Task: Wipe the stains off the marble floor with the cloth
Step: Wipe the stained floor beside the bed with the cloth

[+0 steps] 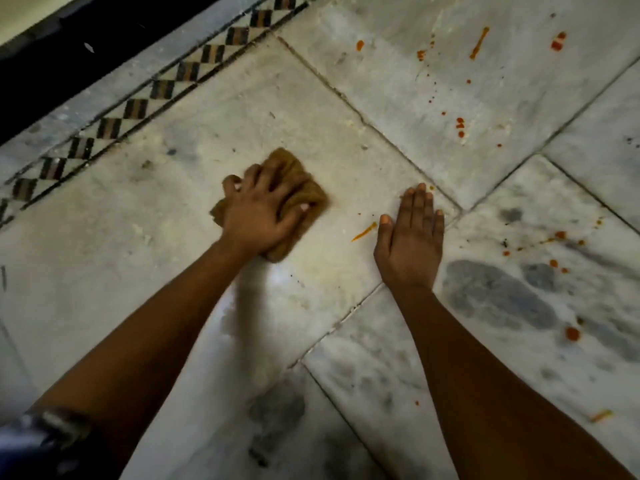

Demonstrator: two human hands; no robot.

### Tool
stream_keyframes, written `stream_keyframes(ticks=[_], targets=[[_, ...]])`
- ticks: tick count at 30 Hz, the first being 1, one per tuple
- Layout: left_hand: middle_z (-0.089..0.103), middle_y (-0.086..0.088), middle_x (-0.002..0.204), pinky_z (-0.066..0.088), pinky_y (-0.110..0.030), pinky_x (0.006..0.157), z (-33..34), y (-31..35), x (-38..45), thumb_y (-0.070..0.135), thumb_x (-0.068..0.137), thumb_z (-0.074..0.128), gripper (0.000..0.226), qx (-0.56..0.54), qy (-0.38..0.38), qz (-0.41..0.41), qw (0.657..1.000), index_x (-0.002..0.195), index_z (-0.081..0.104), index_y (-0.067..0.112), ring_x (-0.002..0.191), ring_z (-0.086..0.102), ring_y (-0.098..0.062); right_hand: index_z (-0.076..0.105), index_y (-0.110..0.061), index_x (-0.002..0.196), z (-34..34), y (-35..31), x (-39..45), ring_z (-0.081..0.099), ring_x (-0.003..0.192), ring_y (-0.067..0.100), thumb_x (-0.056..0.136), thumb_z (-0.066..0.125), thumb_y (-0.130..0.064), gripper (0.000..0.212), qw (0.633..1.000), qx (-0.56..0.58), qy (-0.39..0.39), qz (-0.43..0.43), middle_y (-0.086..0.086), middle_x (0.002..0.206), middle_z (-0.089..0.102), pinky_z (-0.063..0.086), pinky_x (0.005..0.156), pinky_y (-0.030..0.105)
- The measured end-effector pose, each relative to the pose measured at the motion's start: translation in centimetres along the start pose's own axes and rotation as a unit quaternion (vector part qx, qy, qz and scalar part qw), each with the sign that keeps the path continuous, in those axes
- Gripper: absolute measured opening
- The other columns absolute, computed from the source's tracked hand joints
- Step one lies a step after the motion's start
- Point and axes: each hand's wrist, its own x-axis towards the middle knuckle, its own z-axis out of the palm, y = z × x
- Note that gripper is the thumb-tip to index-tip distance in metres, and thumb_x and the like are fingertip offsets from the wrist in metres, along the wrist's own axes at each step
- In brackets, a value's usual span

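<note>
A: Obs. 1, left hand [261, 211]. Fingers curled over the bunched brown cloth [294, 188], thumb side tucked into a fold; palm bears down on it. Cloth lies on the pale slab of the marble floor [104, 254], near the checkered border strip [138, 105].

B: Right hand [410, 233]?

A: Flat on the marble, fingers straight and close together, holding nothing. Reads as a brace. An orange streak [364, 231] lies between the two hands, just beside the right thumb.

B: Handling of the cloth?

A: Judgement only: soft, light, limp. It wrinkles under the fingers, so it will bunch and slide unless gripped from above with palm pressure. Best hold is the raised middle fold, as now. The slab has a sheen near the left forearm, possibly damp; I cannot confirm.

B: Stains outstanding?

A: Many. Orange-red spatter [460, 123] on the far slab; more drops [572, 333] on the grey-veined slab to the right. These look untouched.

B: Containers?

A: None in view. No bucket, no bottle.

B: Lower left corner?

A: Blurred dark shape; cannot identify.
</note>
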Motion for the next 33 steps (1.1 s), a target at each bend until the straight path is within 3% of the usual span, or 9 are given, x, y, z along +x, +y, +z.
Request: stream_keyframes(ticks=[3, 6, 10, 14, 19, 21, 26, 27, 33], targets=[[0.007, -0.006, 0.159, 0.000, -0.057, 0.111, -0.2, -2.0, 2.2, 0.058, 0.093, 0.025, 0.057, -0.029, -0.017, -0.136, 0.990, 0.146, 0.023, 0.037, 0.145, 0.003, -0.029, 0.018, -0.005, 0.147, -0.5, 1.1, -1.5, 0.014, 0.144, 0.024, 0.091, 0.011, -0.046, 0.070, 0.999, -0.008, -0.026, -0.029, 0.013, 0.156, 0.017, 0.004, 0.116, 0.037], [-0.006, -0.007, 0.159, -0.006, -0.061, 0.110, 0.2, 0.3, 4.5, 0.055, 0.095, 0.024, 0.054, -0.080, -0.029, -0.186, 0.979, 0.146, 0.010, 0.043, 0.144, -0.010, -0.033, 0.021, -0.006, 0.148, -0.8, 2.4, -4.5, 0.019, 0.143, 0.025, 0.093, 0.021, -0.046, 0.068, 0.999, -0.037, -0.010, -0.025, 0.012, 0.155, 0.020, 0.005, 0.115, 0.037], [-0.005, -0.006, 0.159, -0.004, -0.060, 0.110, 1.4, 5.1, 1.4, 0.061, 0.091, 0.015, 0.057, -0.030, -0.018, -0.074, 0.997, 0.145, 0.006, 0.045, 0.144, -0.007, -0.034, 0.023, -0.005, 0.147, -0.7, 2.5, -4.4, 0.023, 0.142, 0.026, 0.091, 0.028, -0.045, 0.070, 0.999, -0.031, -0.004, -0.007, 0.013, 0.154, 0.024, 0.008, 0.115, 0.039], [0.016, -0.005, 0.157, 0.008, -0.059, 0.109, 1.5, 3.3, -2.7, 0.062, 0.086, 0.021, 0.059, -0.016, 0.000, 0.081, 0.997, 0.143, 0.022, 0.045, 0.143, 0.014, -0.033, 0.023, -0.004, 0.147, -0.6, 2.5, -4.6, 0.024, 0.141, 0.026, 0.091, 0.029, -0.045, 0.069, 1.000, -0.024, 0.003, -0.007, 0.013, 0.154, 0.024, 0.010, 0.115, 0.040], [0.000, -0.003, 0.159, 0.000, -0.062, 0.110, -0.2, 0.7, 2.4, 0.060, 0.092, 0.031, 0.055, -0.084, -0.011, -0.197, 0.977, 0.143, 0.017, 0.048, 0.144, -0.003, -0.037, 0.022, -0.004, 0.147, -0.5, 2.4, -4.5, 0.022, 0.142, 0.027, 0.092, 0.029, -0.044, 0.069, 1.000, -0.023, 0.004, -0.017, 0.014, 0.154, 0.023, 0.007, 0.115, 0.039], [-0.003, -0.005, 0.159, 0.001, -0.062, 0.110, -0.6, 2.4, 3.9, 0.057, 0.093, 0.031, 0.055, -0.098, -0.023, -0.234, 0.967, 0.145, 0.015, 0.046, 0.143, -0.003, -0.039, 0.021, -0.004, 0.147, -0.5, 2.3, -4.4, 0.022, 0.142, 0.027, 0.092, 0.028, -0.045, 0.069, 1.000, -0.019, 0.006, -0.019, 0.014, 0.154, 0.022, 0.006, 0.116, 0.039], [0.004, -0.002, 0.159, 0.015, -0.056, 0.107, 0.8, 4.2, -2.4, 0.070, 0.083, 0.020, 0.064, -0.026, -0.033, -0.005, 0.999, 0.143, 0.014, 0.049, 0.143, 0.008, -0.035, 0.019, -0.004, 0.148, -0.5, 2.3, -4.4, 0.021, 0.142, 0.027, 0.091, 0.025, -0.045, 0.070, 1.000, -0.025, 0.003, -0.015, 0.014, 0.155, 0.021, 0.008, 0.116, 0.041], [0.008, -0.002, 0.159, 0.018, -0.053, 0.106, 1.0, 2.9, -3.5, 0.070, 0.080, 0.019, 0.066, -0.033, -0.024, -0.006, 0.999, 0.143, 0.018, 0.048, 0.143, 0.013, -0.034, 0.020, -0.004, 0.148, -0.4, 2.4, -4.4, 0.021, 0.142, 0.027, 0.091, 0.025, -0.045, 0.070, 1.000, -0.024, 0.004, -0.015, 0.014, 0.155, 0.021, 0.008, 0.116, 0.041], [0.003, -0.006, 0.159, 0.012, -0.053, 0.112, -0.8, -4.5, 2.4, 0.052, 0.096, 0.030, 0.058, -0.088, 0.006, -0.291, 0.953, 0.148, 0.016, 0.033, 0.143, 0.011, -0.035, 0.022, -0.003, 0.147, -0.4, 2.6, -4.5, 0.024, 0.141, 0.028, 0.091, 0.029, -0.044, 0.069, 1.000, -0.019, 0.018, -0.012, 0.015, 0.154, 0.023, 0.007, 0.115, 0.039]])
